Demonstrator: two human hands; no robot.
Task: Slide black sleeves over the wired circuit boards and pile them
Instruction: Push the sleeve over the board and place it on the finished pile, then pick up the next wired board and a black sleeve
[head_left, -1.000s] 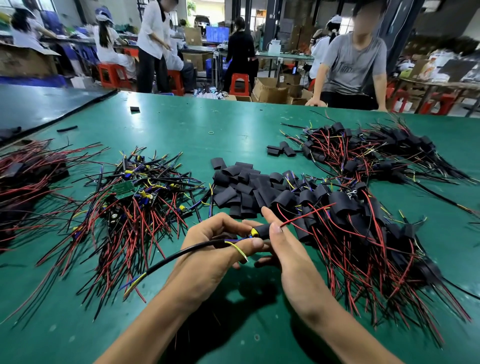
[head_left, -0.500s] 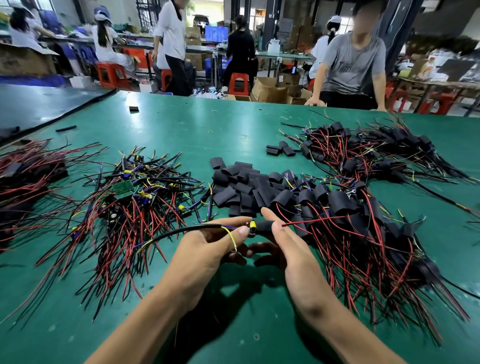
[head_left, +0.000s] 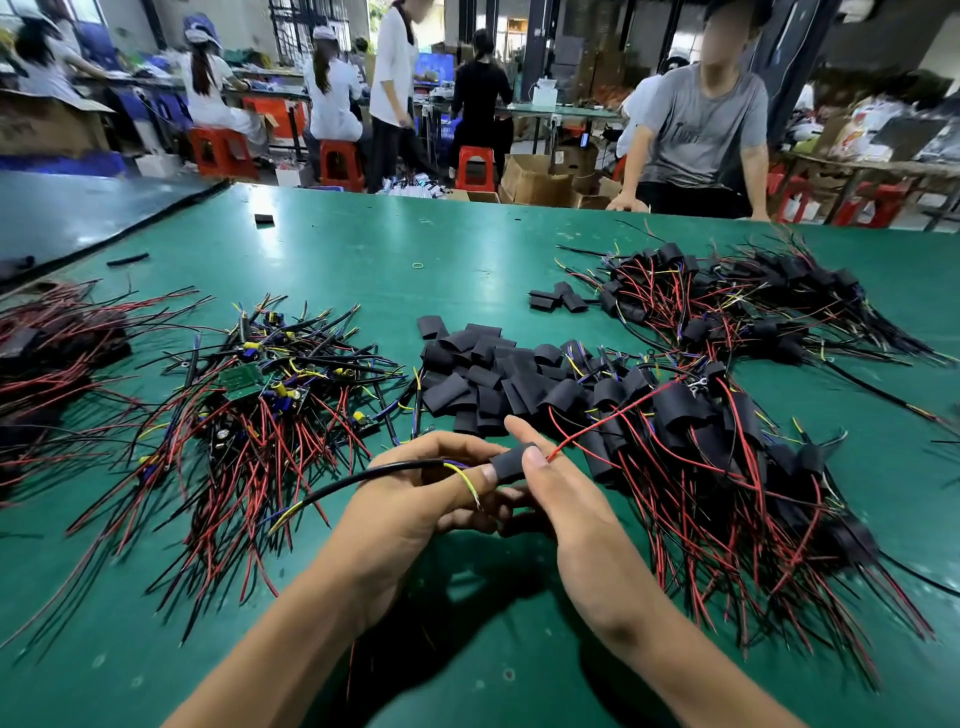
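Both hands meet at lower centre, just above the green table (head_left: 363, 249). The left hand (head_left: 415, 499) curls round a black cable (head_left: 374, 475), its thumb pushed against the end of a black sleeve (head_left: 511, 462); the right hand (head_left: 566, 499) pinches that sleeve between thumb and fingers. The sleeve is a short matte tube, and a red wire (head_left: 597, 426) leaves its right end toward the sleeved pile (head_left: 727, 467) at right.

Loose sleeves (head_left: 483, 379) lie just beyond the fingertips, and bare wired boards (head_left: 260, 405) sprawl at left centre (one green board face-up). Plain green surface shows under the forearms and in a broad band at upper centre, up to the far edge.

Half a second ago a yellow-marked part showed at the sleeve's left end; now only black shows there.
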